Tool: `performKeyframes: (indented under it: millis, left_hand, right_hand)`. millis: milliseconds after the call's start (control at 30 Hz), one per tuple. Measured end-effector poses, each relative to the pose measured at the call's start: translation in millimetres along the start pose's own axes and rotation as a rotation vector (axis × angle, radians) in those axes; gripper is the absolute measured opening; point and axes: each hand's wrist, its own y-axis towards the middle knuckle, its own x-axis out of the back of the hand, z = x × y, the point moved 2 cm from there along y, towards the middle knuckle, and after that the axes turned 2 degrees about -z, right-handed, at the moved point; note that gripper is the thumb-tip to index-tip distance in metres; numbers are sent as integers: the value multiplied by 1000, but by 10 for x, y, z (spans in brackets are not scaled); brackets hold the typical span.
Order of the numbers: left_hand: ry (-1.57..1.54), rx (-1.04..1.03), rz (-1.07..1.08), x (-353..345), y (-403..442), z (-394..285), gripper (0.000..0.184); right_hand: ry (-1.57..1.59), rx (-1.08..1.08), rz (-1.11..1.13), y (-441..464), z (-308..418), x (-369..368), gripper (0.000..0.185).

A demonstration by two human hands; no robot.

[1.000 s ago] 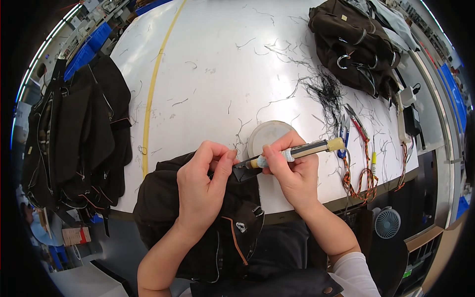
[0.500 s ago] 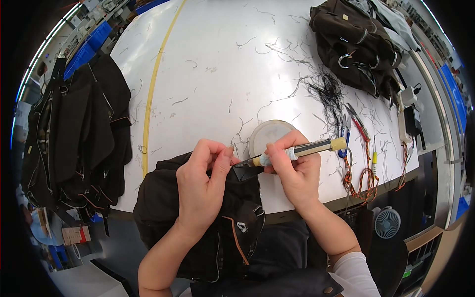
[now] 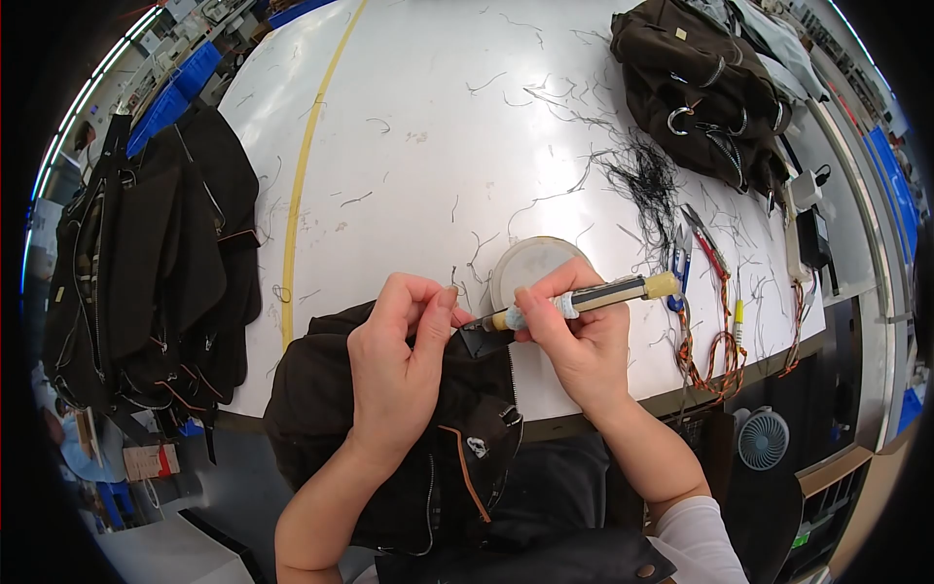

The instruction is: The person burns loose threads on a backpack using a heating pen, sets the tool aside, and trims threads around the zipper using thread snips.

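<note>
A dark brown fabric bag with zips and a tan leather strip lies at the table's front edge, partly over my lap. My left hand is closed in a pinch at a small black flap of this bag; the fingertips hide exactly what part they grip. My right hand holds a soldering iron-like tool with a tape-wrapped handle, slanted so its tip end points left. The tip is at the flap, close to my left fingertips; whether it touches cannot be made out.
Behind my right hand sits a round pale lid or dish. Blue-handled snips, red-handled snips, an orange-black cord and a thread pile lie right. More dark bags stand left and back right.
The tool's tip end has shifted very slightly down and left along the flap, with my right fingers. My left hand keeps nearly the same place and pinch.
</note>
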Motion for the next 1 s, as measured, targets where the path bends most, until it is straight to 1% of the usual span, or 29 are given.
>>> performKeyframes:
  millis: [167, 267, 367, 567, 667, 767, 867, 967, 1000]
  left_hand:
    - [3, 5, 6, 0, 0, -1, 16]
    - [-13, 31, 20, 19, -4, 25, 14]
    - [-74, 109, -12, 25, -10, -25, 13]
    - [25, 101, 81, 32, -81, -113, 19]
    - [97, 39, 172, 25, -60, -83, 18]
    - [38, 103, 168, 33, -11, -37, 17]
    - [33, 108, 92, 28, -37, -32, 16]
    - [-78, 108, 37, 16, -32, 22, 16]
    - [-81, 100, 52, 18, -35, 28, 17]
  right_hand:
    - [-31, -4, 11, 1, 4, 7, 15]
    - [73, 10, -37, -10, 31, -28, 14]
    - [78, -15, -53, -24, 73, 10, 15]
    - [190, 20, -104, -12, 29, 14, 21]
    - [137, -31, -108, -19, 80, 32, 24]
    - [138, -50, -90, -9, 31, 48, 26]
    - [243, -3, -87, 13, 55, 65, 25]
    - [323, 36, -138, -27, 166, 112, 25]
    - [303, 95, -157, -58, 242, 173, 25]
